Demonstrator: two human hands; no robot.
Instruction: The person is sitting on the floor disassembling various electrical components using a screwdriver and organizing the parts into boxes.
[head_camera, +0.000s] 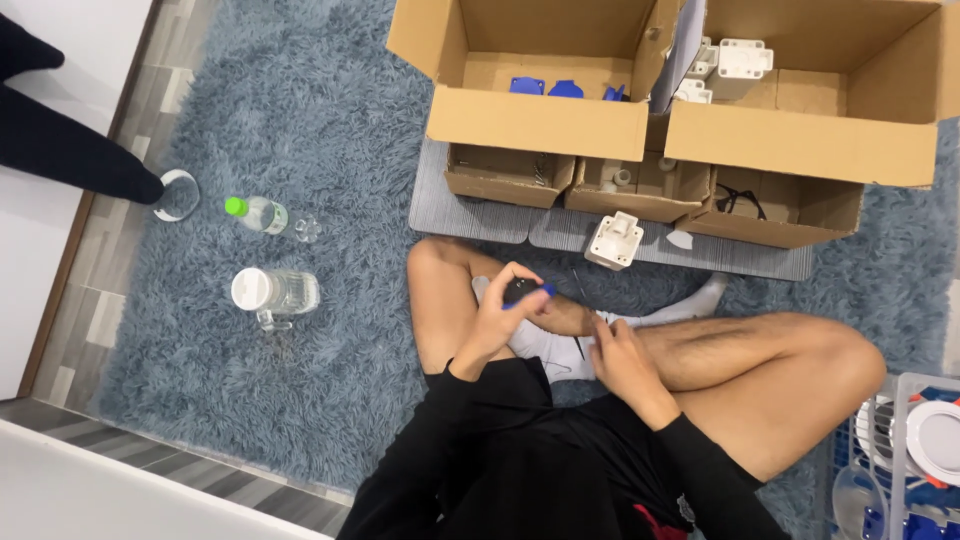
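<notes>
Up front, left hand (497, 318) clamps a small blue-black tool (527, 291); right hand (612, 352), loosely curled, rests on white sock (545, 345).

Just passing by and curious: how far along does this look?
Done: one white part sits finished-looking on the mat. In hand: the left hand holds a dark tool with a blue tip; the right hand rests on the legs. Left: blue pieces and white parts wait in the boxes.
</notes>
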